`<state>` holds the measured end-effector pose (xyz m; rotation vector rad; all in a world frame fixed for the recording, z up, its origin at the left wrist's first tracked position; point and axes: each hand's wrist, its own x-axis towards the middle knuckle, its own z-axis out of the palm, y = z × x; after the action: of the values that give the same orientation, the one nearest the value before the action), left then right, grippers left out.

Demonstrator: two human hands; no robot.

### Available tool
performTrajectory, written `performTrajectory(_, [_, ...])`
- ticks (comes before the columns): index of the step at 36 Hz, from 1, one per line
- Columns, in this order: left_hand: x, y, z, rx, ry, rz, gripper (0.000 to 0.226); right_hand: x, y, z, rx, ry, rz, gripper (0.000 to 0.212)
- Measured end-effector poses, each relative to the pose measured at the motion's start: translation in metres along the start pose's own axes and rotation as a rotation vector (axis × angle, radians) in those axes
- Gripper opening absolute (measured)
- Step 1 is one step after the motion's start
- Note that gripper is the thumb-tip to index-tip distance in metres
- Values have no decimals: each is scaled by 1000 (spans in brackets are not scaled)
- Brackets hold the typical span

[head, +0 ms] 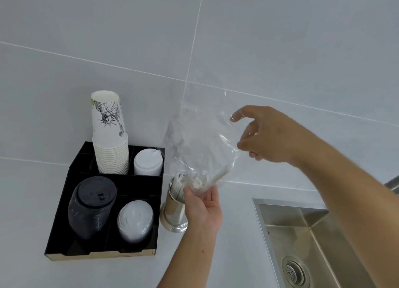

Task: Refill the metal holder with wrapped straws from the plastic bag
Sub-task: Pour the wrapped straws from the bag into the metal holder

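A shiny metal holder [172, 212] stands on the white counter right of the black organiser, with wrapped straws [180, 185] sticking out of its top. A clear plastic bag [200, 140] hangs tilted above the holder, its lower end pointing into it, with a few white wrapped straws [216, 177] sliding down inside. My left hand [203, 207] grips the bag's lower end together with the straws, just above the holder's mouth. My right hand [265, 134] pinches the bag's upper end, raised up and to the right.
A black organiser tray [64, 223] on the left holds a stack of paper cups [110, 140], white lids [148, 161], black lids [91, 207] and clear lids [135, 220]. A steel sink [313, 240] lies at the right. Tiled wall behind.
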<state>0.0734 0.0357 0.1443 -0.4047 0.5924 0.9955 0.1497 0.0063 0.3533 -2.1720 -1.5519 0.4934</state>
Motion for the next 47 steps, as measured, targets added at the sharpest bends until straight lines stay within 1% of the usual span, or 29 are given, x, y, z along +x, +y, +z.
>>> performTrajectory(2, [-2,0,-4,11,-1,-14,40,6,3,13,-95,62,-66,37])
performTrajectory(6, [-7,2,-9,2,-8,-57,46,14,6,29,-181,102,-116,33])
performTrajectory(10, [-8,6,-8,17,-10,-76,45,19,-3,14,-124,230,-161,31])
performTrajectory(12, [-8,7,-8,19,-10,-77,44,18,-8,7,-117,253,-188,30])
performTrajectory(19, [-7,7,-9,31,-21,-93,40,12,-13,-4,-4,273,-184,30])
performTrajectory(22, [-8,7,-11,31,-19,-88,38,9,-12,-1,-30,243,-188,28])
performTrajectory(26, [-10,5,-14,56,-26,-92,39,7,-11,-4,24,311,-214,27])
performTrajectory(27, [-10,5,-15,58,-26,-93,40,6,-12,-3,21,308,-220,27])
performTrajectory(30, [-11,6,-16,65,-22,-90,40,4,-10,3,-71,203,-218,29])
performTrajectory(31, [-11,5,-16,74,-19,-90,39,3,-8,4,-85,191,-209,30])
performTrajectory(35, [-13,4,-17,101,-12,-95,39,1,-7,-1,-16,235,-185,30])
performTrajectory(40, [-15,5,-21,101,-33,-110,37,-4,-10,-8,-10,236,-198,29])
performTrajectory(47, [-17,3,-21,93,-44,-118,36,-12,-16,-33,110,319,-236,30])
